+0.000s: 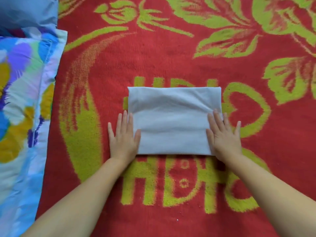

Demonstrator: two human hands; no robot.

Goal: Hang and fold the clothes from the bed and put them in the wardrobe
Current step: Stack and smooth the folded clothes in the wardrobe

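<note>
1. The left hand (pixel 122 136) lies flat, palm down, with its fingers straight and slightly spread; its thumb and the edge of its palm rest on the left border of a folded pale grey-blue cloth garment (pixel 172 120), while the outer fingers lie on the blanket beside it.
2. The right hand (pixel 224 135) mirrors it: flat, fingers straight and spread, pressing on the garment's right border, with the little finger over the blanket. Neither hand curls round anything.
3. Both bare forearms reach in from the lower corners of the view and converge on the garment.
4. The garment is a neat, wide rectangle of soft, thin fabric with rounded folded edges. A horizontal fold line crosses its lower half and shallow creases run across the upper half.
5. It lies directly between the two hands, its near edge level with the wrists, its far edge beyond the fingertips.
6. Under it is a red fuzzy woven blanket (pixel 171 53) on the bed, patterned in yellow-green with leaves, flowers, a heart outline and large letters that the garment partly covers.
7. Along the left edge lies a smooth, glossy floral bedcover (pixel 24 100) in light blue, purple, mustard and white, with a plain blue cloth (pixel 27 11) at the top left corner.
</note>
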